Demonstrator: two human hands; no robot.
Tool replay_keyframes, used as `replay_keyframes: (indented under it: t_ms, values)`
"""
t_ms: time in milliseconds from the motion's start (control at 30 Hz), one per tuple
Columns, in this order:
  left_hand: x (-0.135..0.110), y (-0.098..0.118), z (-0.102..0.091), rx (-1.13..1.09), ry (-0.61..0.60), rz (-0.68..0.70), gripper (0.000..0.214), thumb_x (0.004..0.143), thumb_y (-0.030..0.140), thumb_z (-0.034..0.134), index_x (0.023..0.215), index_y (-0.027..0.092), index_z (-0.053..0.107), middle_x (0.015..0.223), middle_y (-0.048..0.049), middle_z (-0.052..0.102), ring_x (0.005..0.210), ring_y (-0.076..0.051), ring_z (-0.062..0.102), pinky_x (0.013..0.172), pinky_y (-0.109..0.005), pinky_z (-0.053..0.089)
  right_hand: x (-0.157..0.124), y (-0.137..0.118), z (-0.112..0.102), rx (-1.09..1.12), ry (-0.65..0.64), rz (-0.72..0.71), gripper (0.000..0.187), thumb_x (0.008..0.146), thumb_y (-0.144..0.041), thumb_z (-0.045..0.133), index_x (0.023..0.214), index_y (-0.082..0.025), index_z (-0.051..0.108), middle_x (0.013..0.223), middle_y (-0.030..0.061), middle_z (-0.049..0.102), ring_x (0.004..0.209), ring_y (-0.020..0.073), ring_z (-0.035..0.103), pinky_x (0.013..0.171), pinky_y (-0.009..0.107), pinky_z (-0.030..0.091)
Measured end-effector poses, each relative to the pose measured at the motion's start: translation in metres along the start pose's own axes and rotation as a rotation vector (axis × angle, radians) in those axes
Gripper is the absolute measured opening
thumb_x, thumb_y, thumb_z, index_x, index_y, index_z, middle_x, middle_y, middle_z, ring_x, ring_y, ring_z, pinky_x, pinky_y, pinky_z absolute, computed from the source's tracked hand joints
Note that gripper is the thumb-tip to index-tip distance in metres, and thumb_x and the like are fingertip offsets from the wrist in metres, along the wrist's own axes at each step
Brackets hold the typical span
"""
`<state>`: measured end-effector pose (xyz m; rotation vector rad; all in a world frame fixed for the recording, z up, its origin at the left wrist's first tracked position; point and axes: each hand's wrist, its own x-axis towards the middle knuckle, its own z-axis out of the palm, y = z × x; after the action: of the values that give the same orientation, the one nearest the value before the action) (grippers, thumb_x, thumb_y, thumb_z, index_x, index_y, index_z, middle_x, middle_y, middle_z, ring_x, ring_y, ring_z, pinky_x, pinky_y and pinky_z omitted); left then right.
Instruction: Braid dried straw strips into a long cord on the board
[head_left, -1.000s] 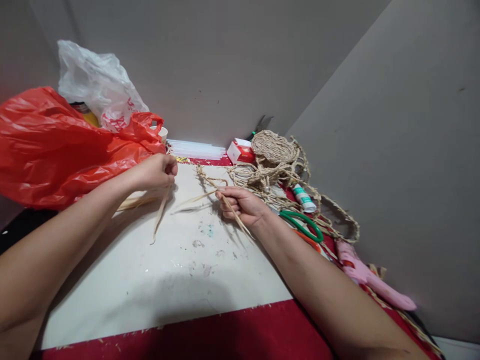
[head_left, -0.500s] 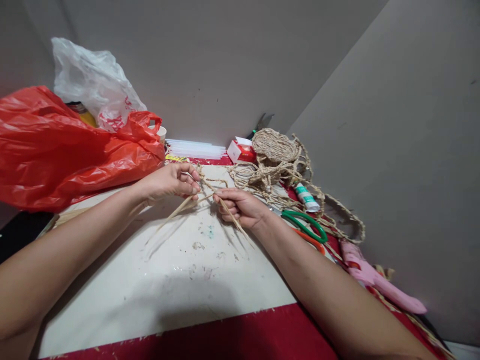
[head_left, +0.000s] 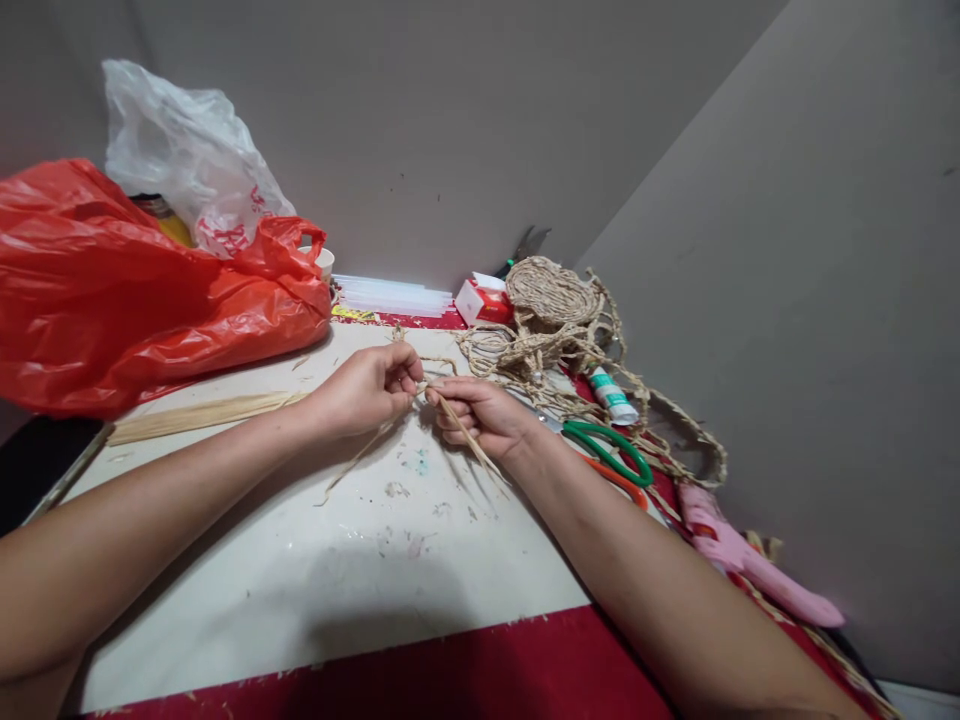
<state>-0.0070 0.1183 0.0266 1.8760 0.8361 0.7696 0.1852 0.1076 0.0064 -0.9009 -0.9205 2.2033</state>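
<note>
My left hand point(head_left: 379, 388) pinches dry fibre strands at the middle of the white board point(head_left: 300, 590), its fingertips almost touching those of the other hand. My right hand point(head_left: 480, 412) is closed on the strands too, and loose fibre strands point(head_left: 472, 445) stick out below its fingers. Another thin strand trails down to the left from beneath my left hand. Behind the fingers a braided cord point(head_left: 442, 362) runs back over the board. The exact crossing of the strands is partly hidden by the fingertips.
Coiled braided rope point(head_left: 555, 290) lies at the back right, near scissors point(head_left: 607, 450), a small tube point(head_left: 613, 397) and a pink glue gun point(head_left: 750, 565). A red plastic bag point(head_left: 150, 310) fills the left. Glue sticks point(head_left: 394, 295) and a red-white box point(head_left: 484, 300) line the wall.
My left hand has moved right and slightly down, closing in on my right fingertips. The strand that stretched between the hands is now gathered there. My right hand has hardly moved.
</note>
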Motion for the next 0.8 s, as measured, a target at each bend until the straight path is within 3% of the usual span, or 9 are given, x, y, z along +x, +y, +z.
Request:
replay_keyframes:
  t_ms: [400,500,667,800]
  values:
    - [-0.006,0.013,0.004,0.299,-0.027,0.250,0.017,0.072,0.007,0.049,0.085,0.018,0.049,0.084,-0.0006,0.053,0.070,-0.010,0.049,0.068,-0.025,0.040,0.000,0.000,0.002,-0.037,0.015,-0.009,0.014,0.080,-0.022,0.054,0.070,-0.013,0.049,0.047,-0.0114,0.014,0.040,0.0025,0.005,0.031,0.010,0.015]
    - [-0.006,0.011,0.003,0.271,-0.045,0.198,0.019,0.072,0.008,0.050,0.087,0.019,0.048,0.088,-0.0010,0.053,0.067,-0.009,0.050,0.065,-0.024,0.040,-0.001,0.000,0.004,-0.042,0.023,0.002,0.015,0.080,-0.022,0.055,0.070,-0.013,0.049,0.047,-0.0115,0.016,0.039,0.0023,0.005,0.031,0.010,0.015]
    - [-0.004,0.002,0.001,0.126,-0.029,-0.010,0.025,0.071,0.015,0.057,0.093,0.020,0.046,0.091,-0.0013,0.058,0.057,-0.006,0.049,0.054,-0.021,0.037,0.000,0.001,0.004,-0.050,0.001,-0.007,0.015,0.080,-0.020,0.055,0.069,-0.013,0.049,0.047,-0.0112,0.016,0.039,0.0020,0.006,0.032,0.009,0.017]
    - [0.001,-0.010,0.001,-0.053,-0.078,-0.118,0.023,0.069,0.019,0.063,0.087,0.017,0.048,0.073,0.0004,0.059,0.057,-0.007,0.051,0.054,-0.020,0.037,0.001,0.002,0.002,-0.065,-0.012,-0.001,0.013,0.080,-0.020,0.055,0.070,-0.012,0.050,0.046,-0.0114,0.017,0.039,0.0018,0.007,0.032,0.009,0.017]
